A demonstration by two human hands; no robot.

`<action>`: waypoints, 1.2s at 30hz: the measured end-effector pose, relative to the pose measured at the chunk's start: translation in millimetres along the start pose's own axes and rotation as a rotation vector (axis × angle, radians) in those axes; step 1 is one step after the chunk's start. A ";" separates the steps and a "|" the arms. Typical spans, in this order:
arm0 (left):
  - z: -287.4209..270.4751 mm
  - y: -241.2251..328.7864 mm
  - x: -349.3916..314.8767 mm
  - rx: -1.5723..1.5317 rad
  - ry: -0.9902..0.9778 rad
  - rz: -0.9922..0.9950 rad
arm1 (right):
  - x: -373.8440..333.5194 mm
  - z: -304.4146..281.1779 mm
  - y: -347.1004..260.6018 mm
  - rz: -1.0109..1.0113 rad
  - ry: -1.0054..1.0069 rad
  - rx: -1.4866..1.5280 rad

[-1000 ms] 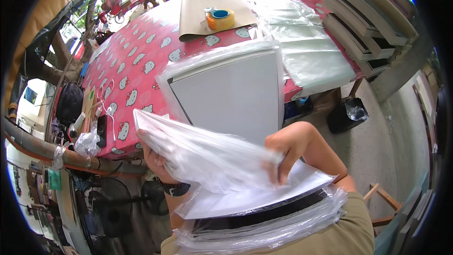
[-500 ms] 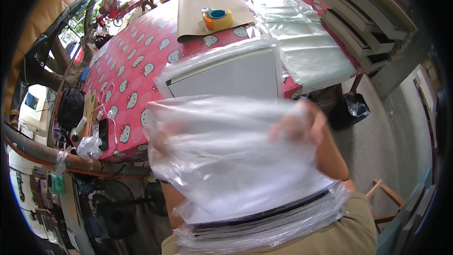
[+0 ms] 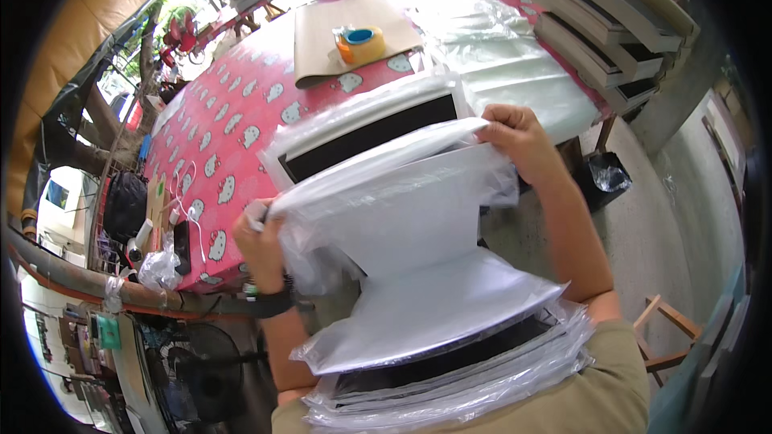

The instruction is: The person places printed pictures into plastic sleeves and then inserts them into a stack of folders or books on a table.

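My left hand (image 3: pixel 261 245), with a black band at the wrist, is closed on the left corner of a clear plastic bag (image 3: pixel 386 201) around a flat white sheet. My right hand (image 3: pixel 515 137) pinches the opposite corner, farther from me and higher. The bag's far edge is folded over and stretched between both hands. Its near part slopes down onto a stack of plastic-wrapped flat sheets (image 3: pixel 450 390) against my torso. Just beyond the bag, another plastic-wrapped flat piece with a black panel (image 3: pixel 374 133) lies on the table, partly covered by my hands' load.
The table has a pink patterned cloth (image 3: pixel 233 153). On it are brown paper (image 3: pixel 314 40), a tape dispenser (image 3: pixel 359 46), clear plastic sheets (image 3: pixel 523 72) and a white cable (image 3: pixel 189 201). Thick boards (image 3: pixel 603 24) are stacked right. A dark bin (image 3: pixel 607 181) and fan (image 3: pixel 205 366) flank me.
My hands have come from behind the blurred plastic to its two far corners and spread apart. The bag is now stretched out, and a black panel shows on the table piece beyond it.
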State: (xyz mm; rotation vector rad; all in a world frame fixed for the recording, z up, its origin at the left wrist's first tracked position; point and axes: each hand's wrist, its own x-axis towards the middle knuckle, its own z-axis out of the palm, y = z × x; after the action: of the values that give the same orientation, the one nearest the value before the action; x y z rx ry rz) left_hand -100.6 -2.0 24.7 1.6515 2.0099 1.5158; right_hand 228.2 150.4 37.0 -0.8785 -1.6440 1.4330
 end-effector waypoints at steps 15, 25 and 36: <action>75.5 -130.3 -135.6 -0.836 -0.403 -1.122 | -78.9 -6.1 205.0 0.454 0.040 0.475; 138.8 -221.1 -206.0 0.261 -0.335 -0.669 | -97.4 31.2 329.7 0.251 0.303 -0.746; -32.0 -87.9 -50.0 0.370 0.314 -0.086 | -54.6 19.8 19.3 -0.351 -1.126 0.539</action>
State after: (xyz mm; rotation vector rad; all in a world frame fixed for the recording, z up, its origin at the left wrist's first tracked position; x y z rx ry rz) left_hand -159.7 -51.8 -48.0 1.4859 2.6267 1.5230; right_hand 236.4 95.9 10.5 0.6389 -1.8171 2.0957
